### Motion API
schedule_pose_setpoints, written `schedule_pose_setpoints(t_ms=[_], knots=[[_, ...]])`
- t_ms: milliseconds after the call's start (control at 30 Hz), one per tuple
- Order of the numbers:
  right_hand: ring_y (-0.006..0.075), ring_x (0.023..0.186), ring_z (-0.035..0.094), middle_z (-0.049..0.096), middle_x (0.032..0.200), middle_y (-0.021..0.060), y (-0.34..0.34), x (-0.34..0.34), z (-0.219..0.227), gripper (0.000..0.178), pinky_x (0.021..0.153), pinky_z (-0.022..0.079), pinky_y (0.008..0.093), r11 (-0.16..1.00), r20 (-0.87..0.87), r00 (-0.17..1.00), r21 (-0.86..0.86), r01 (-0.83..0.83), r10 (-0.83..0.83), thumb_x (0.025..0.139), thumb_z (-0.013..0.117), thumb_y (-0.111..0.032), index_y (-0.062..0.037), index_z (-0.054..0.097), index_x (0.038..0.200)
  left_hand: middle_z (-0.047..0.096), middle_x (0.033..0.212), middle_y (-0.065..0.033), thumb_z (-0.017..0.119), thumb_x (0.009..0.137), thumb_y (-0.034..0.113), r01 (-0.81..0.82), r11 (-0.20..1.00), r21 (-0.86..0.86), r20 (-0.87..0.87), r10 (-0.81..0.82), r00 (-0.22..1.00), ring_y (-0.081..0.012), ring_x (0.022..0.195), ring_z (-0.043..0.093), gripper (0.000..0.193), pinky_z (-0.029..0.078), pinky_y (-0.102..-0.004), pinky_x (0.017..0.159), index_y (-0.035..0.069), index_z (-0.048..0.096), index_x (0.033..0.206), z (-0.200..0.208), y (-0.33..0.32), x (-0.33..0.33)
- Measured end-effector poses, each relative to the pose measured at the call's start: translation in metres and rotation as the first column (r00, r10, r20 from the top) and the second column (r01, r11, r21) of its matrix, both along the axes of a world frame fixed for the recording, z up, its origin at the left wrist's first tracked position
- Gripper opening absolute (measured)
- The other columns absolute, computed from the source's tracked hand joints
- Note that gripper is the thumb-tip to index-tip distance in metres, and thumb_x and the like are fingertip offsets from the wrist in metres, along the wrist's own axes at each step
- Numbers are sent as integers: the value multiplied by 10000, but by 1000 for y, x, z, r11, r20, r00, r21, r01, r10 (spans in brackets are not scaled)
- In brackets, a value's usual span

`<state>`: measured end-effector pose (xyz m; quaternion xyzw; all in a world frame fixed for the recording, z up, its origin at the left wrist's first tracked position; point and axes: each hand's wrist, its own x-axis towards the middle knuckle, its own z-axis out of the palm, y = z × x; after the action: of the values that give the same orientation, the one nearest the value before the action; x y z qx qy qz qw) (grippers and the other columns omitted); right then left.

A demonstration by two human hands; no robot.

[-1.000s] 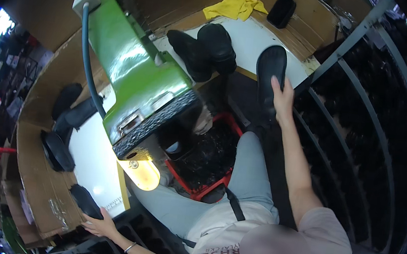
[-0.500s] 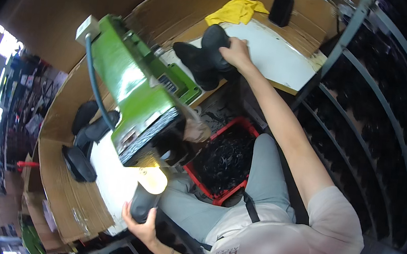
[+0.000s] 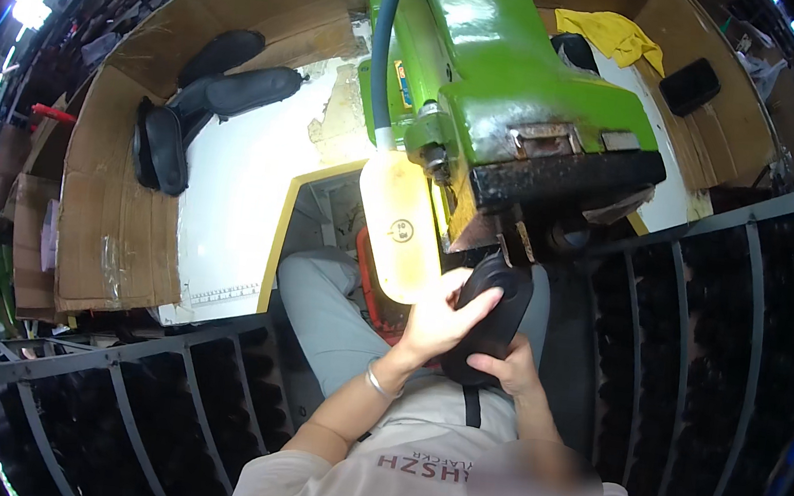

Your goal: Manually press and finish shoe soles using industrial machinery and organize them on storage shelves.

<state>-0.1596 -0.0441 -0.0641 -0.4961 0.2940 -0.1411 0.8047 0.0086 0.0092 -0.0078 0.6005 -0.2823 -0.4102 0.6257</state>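
In front of my body, both hands grip a black shoe sole [image 3: 491, 322] just below the working end of the green machine [image 3: 532, 97]. My left hand [image 3: 442, 327] is closed round its left side, thumb lying across the top. My right hand [image 3: 513, 367] is closed on the lower right end, with its thumb on the upper face. The sole's far end comes up to narrow metal parts [image 3: 516, 237] under the machine head; whether they touch cannot be made out.
To the left, several black soles [image 3: 163, 148] lie by a cardboard wall [image 3: 118, 246]. A glowing yellow panel [image 3: 396, 238] hangs beside the machine. Beneath is a red basket [image 3: 369, 274]. A yellow cloth [image 3: 617, 38] and a dark block [image 3: 690, 85] lie far right. Metal racks [image 3: 674, 309] flank me.
My right hand has come back from the soles at the far right, and my left hand has moved in from the left. Both now hold one sole at the machine. The view has turned left.
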Motion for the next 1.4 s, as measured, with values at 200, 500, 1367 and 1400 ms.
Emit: schedule_pose_setpoints(t_ms=[200,500,1367,1400], knots=[[148,887,602,644,977,72,9,-5,-6,391,818,476,284,993,3,996,81,84,-85,664,753,-9,38,618,1029,590,704,21,668,818,27,-196,972,-128,70,206,976,-19,612,489,69,394,-164,554,-10,614,796,6,-8,1],[240,982,589,585,1055,119,-76,-24,37,496,908,469,358,862,197,839,85,500,-507,637,620,39,-13,485,1111,623,874,-44,620,830,-45,-264,936,-233,-17,268,963,-66,753,575,166,479,-193,678,-36,570,987,-31,0,3],[147,965,547,583,1041,64,-134,48,52,308,881,427,265,553,509,595,-253,794,-622,799,594,69,-3,533,1092,637,868,-84,746,729,35,-302,911,-282,134,349,927,-151,740,628,306,506,-244,681,-47,576,970,-23,-20,1],[147,965,547,583,1041,64,-135,44,52,308,881,427,265,545,512,592,-258,798,-623,799,594,69,-3,533,1092,619,854,-87,725,739,24,-287,925,-250,241,347,906,-163,710,613,281,500,-249,671,-44,581,970,-21,-19,4]])
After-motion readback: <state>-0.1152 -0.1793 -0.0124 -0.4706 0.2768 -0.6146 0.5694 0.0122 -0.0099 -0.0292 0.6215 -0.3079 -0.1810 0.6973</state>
